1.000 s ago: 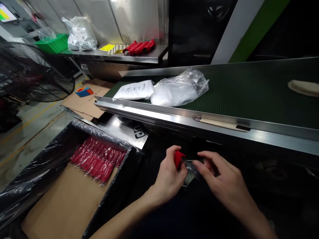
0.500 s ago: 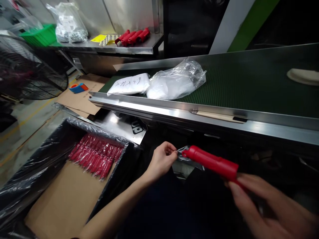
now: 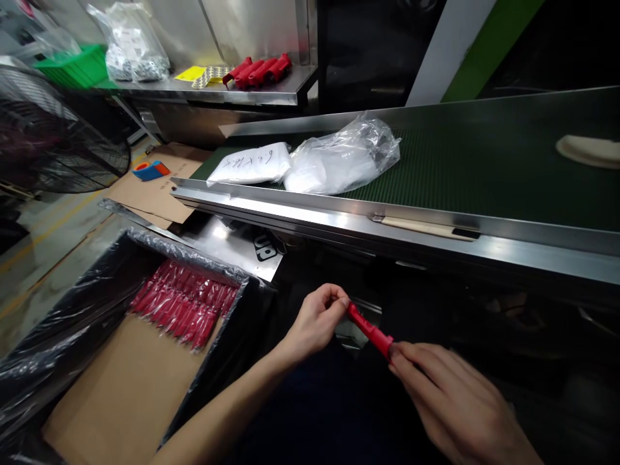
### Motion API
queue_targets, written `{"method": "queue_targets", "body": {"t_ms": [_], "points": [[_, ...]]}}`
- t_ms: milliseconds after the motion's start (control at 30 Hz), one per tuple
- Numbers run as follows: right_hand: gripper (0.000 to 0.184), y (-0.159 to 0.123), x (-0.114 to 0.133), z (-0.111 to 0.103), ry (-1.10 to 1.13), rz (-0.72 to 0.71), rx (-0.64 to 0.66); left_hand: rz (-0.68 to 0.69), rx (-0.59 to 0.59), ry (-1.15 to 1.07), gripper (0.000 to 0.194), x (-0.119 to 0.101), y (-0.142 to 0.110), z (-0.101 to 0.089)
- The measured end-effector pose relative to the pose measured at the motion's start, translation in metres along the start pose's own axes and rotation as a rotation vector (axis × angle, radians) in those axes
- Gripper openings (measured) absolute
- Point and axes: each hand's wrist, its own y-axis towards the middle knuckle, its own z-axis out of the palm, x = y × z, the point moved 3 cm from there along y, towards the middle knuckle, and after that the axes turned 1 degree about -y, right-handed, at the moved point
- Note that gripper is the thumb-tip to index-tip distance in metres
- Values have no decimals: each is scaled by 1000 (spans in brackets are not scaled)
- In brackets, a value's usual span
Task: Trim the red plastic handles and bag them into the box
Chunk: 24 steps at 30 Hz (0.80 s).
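Observation:
My right hand (image 3: pixel 445 387) grips the lower end of a slim red plastic tube-like part (image 3: pixel 371 330), held aslant in front of my body. Thumb and fingers of my left hand (image 3: pixel 317 316) are pinched together at the part's upper end. A thin clear plastic bag was seen in that pinch a moment before; now it is hard to make out along the red part. To the left, several bagged red parts (image 3: pixel 179 307) lie in rows on cardboard inside a box (image 3: pixel 237 300) lined with dark plastic.
Beyond my hands runs a green conveyor belt (image 3: pixel 436 174) bearing a white packet (image 3: pixel 249 165) and a clear bag (image 3: pixel 343 158). A brush (image 3: pixel 426 226) rests along its metal edge. Red housings (image 3: pixel 259 71) lie on a shelf; a fan (image 3: pixel 58 129) stands left.
My right hand has moved left and inward with the red part, bringing its far end from above the bag's mouth to my left fingers. My left hand has stayed nearly still.

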Motion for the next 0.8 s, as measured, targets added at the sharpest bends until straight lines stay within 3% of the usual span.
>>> {"method": "queue_targets", "body": {"t_ms": [133, 300, 400, 467, 533, 600, 667, 800], "points": [[35, -2, -3, 5, -57, 7, 74, 137, 30, 156, 13, -3, -9, 2], [16, -8, 4, 24, 26, 250, -206, 223, -38, 210, 13, -4, -21, 3], [17, -13, 14, 41, 21, 478, -356, 241, -95, 191, 12, 1, -29, 10], [20, -14, 20, 52, 64, 633, -395, 251, -130, 175, 12, 4, -35, 15], [20, -11, 24, 58, 121, 701, -376, 262, -155, 162, 13, 5, -40, 19], [16, -8, 23, 57, 164, 674, -345, 271, -166, 163, 14, 2, -42, 17], [16, -6, 16, 50, 185, 549, -279, 269, -167, 186, 14, -4, -43, 11], [37, -12, -5, 48, 45, 65, 55, 269, -51, 284, 9, -14, -47, -1]]}}
